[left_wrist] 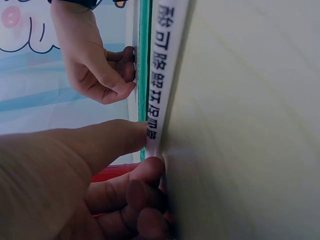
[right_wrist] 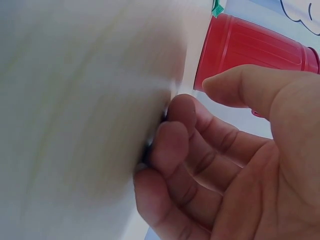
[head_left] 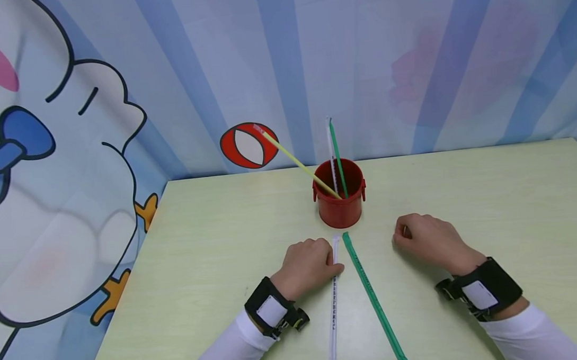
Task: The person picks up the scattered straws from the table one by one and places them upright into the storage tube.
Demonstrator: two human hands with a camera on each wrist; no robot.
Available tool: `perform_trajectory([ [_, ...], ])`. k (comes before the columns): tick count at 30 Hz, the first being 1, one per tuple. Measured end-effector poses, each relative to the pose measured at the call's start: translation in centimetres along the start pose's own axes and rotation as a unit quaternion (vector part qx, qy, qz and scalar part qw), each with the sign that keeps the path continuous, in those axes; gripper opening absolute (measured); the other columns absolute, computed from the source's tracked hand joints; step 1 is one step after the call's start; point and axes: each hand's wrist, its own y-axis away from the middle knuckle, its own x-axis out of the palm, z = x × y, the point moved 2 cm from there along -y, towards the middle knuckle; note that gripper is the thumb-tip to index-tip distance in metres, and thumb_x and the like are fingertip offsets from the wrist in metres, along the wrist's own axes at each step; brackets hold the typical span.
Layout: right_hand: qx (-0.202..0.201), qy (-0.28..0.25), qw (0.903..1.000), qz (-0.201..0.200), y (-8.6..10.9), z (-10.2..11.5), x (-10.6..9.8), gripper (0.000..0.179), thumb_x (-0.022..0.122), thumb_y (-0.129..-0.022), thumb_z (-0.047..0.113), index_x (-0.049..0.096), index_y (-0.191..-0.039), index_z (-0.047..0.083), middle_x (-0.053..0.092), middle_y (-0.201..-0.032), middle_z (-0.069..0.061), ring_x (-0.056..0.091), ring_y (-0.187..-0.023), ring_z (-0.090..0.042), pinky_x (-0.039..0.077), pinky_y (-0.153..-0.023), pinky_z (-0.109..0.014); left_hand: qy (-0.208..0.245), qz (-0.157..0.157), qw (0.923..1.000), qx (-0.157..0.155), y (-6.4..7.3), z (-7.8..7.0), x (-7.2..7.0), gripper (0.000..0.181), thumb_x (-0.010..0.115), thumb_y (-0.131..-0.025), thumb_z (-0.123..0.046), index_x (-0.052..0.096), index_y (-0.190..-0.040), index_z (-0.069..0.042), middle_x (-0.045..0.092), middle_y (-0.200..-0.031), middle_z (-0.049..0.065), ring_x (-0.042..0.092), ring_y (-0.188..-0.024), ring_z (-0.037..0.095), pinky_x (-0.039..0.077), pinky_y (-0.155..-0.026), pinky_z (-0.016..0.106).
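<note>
A drinking straw in a white printed wrapper (head_left: 335,305) lies on the table, running toward its front edge. My left hand (head_left: 307,267) pinches it near its far end, the thumb (left_wrist: 120,137) on one side and the index finger against it. To its right, a green-wrapped straw (head_left: 373,296) lies slanted on the table. My right hand (head_left: 429,241) rests on the table right of both straws, its fingers (right_wrist: 172,150) loosely curled and holding nothing. A red bucket (head_left: 340,212) stands just beyond the straws.
Inside the bucket lean a yellow straw (head_left: 297,161), a green straw (head_left: 336,146) and a white straw (head_left: 329,141). The pale wooden table (head_left: 214,230) ends against a striped blue curtain (head_left: 360,55). A printed cartoon figure (head_left: 79,208) covers the left side.
</note>
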Motion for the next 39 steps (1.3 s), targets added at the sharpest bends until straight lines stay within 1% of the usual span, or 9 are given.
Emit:
perform_trajectory([
  [5,-0.001,-0.001,1.0,0.0,0.0,0.0,0.0,0.011,0.059,-0.091,0.011,0.066,-0.082,0.01,0.054,-0.065,0.001,0.047,-0.06,-0.013,0.036,-0.055,-0.029,-0.005,-0.001,1.0,-0.001,0.0,0.0,0.0,0.038,0.072,-0.092,-0.033,0.056,-0.061,-0.019,0.043,-0.053,-0.008,0.046,-0.055,0.008,0.029,-0.05,0.024],
  [11,-0.001,-0.001,1.0,0.001,0.0,-0.1,-0.1,0.012,0.057,-0.09,0.01,0.066,-0.082,0.009,0.053,-0.064,0.001,0.046,-0.059,-0.014,0.035,-0.054,-0.029,-0.011,-0.014,0.9998,0.0,0.0,0.2,0.0,0.037,0.07,-0.092,-0.028,0.055,-0.059,-0.019,0.042,-0.053,-0.008,0.044,-0.054,0.008,0.03,-0.049,0.025],
  [18,-0.001,0.001,1.0,0.004,0.0,0.0,-0.1,0.013,0.057,-0.091,0.01,0.067,-0.083,0.008,0.054,-0.065,0.001,0.047,-0.06,-0.014,0.035,-0.054,-0.029,-0.006,-0.018,0.9998,0.009,-0.1,0.6,-0.1,0.041,0.069,-0.09,-0.024,0.051,-0.053,-0.02,0.036,-0.05,-0.01,0.04,-0.052,0.006,0.027,-0.047,0.024],
  [26,-0.001,0.001,1.0,0.003,0.0,0.0,-0.1,0.013,0.057,-0.092,0.011,0.068,-0.085,0.007,0.056,-0.066,0.0,0.048,-0.06,-0.014,0.036,-0.055,-0.029,0.016,-0.031,0.9993,-0.007,0.0,1.3,-1.1,0.039,0.069,-0.091,-0.024,0.054,-0.056,-0.019,0.042,-0.052,-0.008,0.044,-0.056,0.009,0.03,-0.05,0.025],
  [32,-0.002,0.002,1.0,0.001,0.1,0.1,-0.1,0.013,0.057,-0.092,0.011,0.068,-0.086,0.008,0.055,-0.065,0.001,0.047,-0.06,-0.014,0.036,-0.055,-0.029,0.038,-0.036,0.9983,-0.024,0.0,1.9,-2.0,0.04,0.069,-0.092,-0.024,0.055,-0.056,-0.018,0.04,-0.052,-0.007,0.044,-0.054,0.009,0.029,-0.05,0.025],
  [39,-0.003,0.002,1.0,-0.002,0.1,0.1,-0.1,0.014,0.057,-0.092,0.011,0.068,-0.085,0.008,0.055,-0.065,0.001,0.047,-0.06,-0.014,0.035,-0.054,-0.029,0.062,-0.042,0.9965,-0.038,0.1,2.7,-3.2,0.038,0.069,-0.093,-0.023,0.059,-0.057,-0.017,0.043,-0.051,-0.006,0.045,-0.052,0.01,0.031,-0.05,0.025],
])
